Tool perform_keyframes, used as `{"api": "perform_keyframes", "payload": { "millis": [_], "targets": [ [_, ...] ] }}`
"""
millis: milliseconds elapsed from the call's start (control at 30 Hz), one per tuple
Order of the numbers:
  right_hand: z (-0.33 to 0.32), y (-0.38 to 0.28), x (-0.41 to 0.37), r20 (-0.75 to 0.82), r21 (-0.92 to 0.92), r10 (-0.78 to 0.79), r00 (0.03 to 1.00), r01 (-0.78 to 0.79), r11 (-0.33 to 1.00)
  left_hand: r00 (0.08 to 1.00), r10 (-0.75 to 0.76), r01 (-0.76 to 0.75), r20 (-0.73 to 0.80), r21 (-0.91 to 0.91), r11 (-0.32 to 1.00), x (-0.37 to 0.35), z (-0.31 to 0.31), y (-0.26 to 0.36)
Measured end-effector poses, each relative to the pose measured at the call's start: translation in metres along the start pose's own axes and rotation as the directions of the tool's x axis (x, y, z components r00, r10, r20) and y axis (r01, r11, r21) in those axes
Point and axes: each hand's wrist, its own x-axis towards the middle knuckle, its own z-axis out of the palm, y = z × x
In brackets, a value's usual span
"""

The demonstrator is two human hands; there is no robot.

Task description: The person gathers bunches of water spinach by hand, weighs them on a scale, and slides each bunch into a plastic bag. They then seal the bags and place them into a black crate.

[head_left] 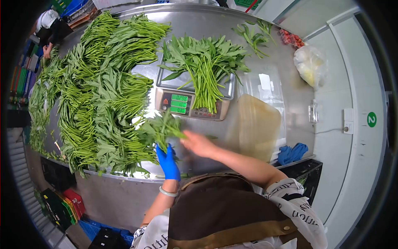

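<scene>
My left hand [168, 162], in a blue glove, is closed around a small bunch of water spinach [159, 128] over the front of the steel table. My bare right hand [199, 143], a little blurred, has its fingers closed on the stem ends at the right side of this bunch. Just beyond my hands stands a digital scale [159, 99] with lit green figures. A larger bunch of water spinach [205, 72] lies on its pan, leaves away from me and stems hanging over the display side. Long rows of water spinach bunches [105, 91] cover the left of the table.
On the steel table [290, 99] a pale translucent board [259, 126] lies right of the scale. Loose stalks [255, 39], red produce in netting [291, 38], a clear bag [309, 64] and a blue glove [292, 153] lie farther right. Another person [52, 25] handles greens at the far left.
</scene>
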Motion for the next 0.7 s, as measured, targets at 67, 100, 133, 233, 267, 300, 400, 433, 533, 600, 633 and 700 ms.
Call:
{"api": "perform_keyframes", "payload": {
  "millis": [67, 100, 133, 233, 267, 300, 400, 433, 533, 600, 633, 700],
  "targets": [
    [-0.038, -0.057, -0.002, -0.149, 0.202, -0.11, 0.983, 0.139, 0.969, 0.986, 0.165, -0.162, -0.033, 0.072, 0.984, 0.003, -0.006, 0.01],
    [-0.056, -0.079, -0.005, -0.257, 0.284, -0.206, 0.944, 0.278, 0.918, 0.982, 0.187, -0.185, -0.037, 0.051, 0.981, 0.007, -0.013, 0.006],
    [-0.074, -0.094, -0.006, -0.332, 0.31, -0.265, 0.905, 0.37, 0.876, 0.984, 0.173, -0.171, -0.032, 0.054, 0.984, 0.01, -0.016, 0.002],
    [-0.122, -0.124, 0.006, -0.5, 0.338, -0.475, 0.724, 0.668, 0.663, 0.991, 0.122, -0.119, -0.051, 0.058, 0.991, 0.018, -0.022, -0.022],
    [-0.132, -0.126, 0.014, -0.57, 0.287, -0.474, 0.671, 0.703, 0.651, 0.997, 0.077, -0.075, -0.031, 0.069, 0.995, 0.02, -0.027, -0.033],
    [-0.142, -0.118, 0.025, -0.583, 0.314, -0.42, 0.696, 0.67, 0.673, 0.999, 0.031, -0.03, -0.009, 0.082, 0.996, 0.02, -0.031, -0.041],
    [-0.159, -0.043, 0.06, -0.431, 0.535, -0.006, 0.902, 0.26, 0.804, 0.998, -0.036, 0.033, 0.045, 0.077, 0.996, 0.017, -0.035, -0.06],
    [-0.16, -0.02, 0.069, -0.323, 0.601, 0.179, 0.929, 0.055, 0.798, 0.997, -0.037, 0.033, 0.062, 0.072, 0.997, 0.015, -0.032, -0.06],
    [-0.155, 0.004, 0.076, -0.171, 0.596, 0.424, 0.889, -0.249, 0.763, 0.995, -0.043, 0.042, 0.09, 0.019, 0.999, 0.019, -0.024, -0.051],
    [-0.156, -0.001, 0.075, -0.273, 0.469, 0.381, 0.883, -0.224, 0.855, 0.993, -0.062, 0.06, 0.099, 0.026, 0.998, 0.021, -0.023, -0.041],
    [-0.152, -0.008, 0.07, -0.321, 0.406, 0.359, 0.876, -0.215, 0.888, 0.993, -0.053, 0.049, 0.105, 0.038, 0.998, 0.022, -0.022, -0.035],
    [-0.143, -0.016, 0.052, -0.616, -0.315, 0.0, 0.788, -0.246, 0.917, 0.998, -0.015, 0.012, 0.067, 0.052, 0.999, 0.019, -0.017, -0.018]
  ]
}}
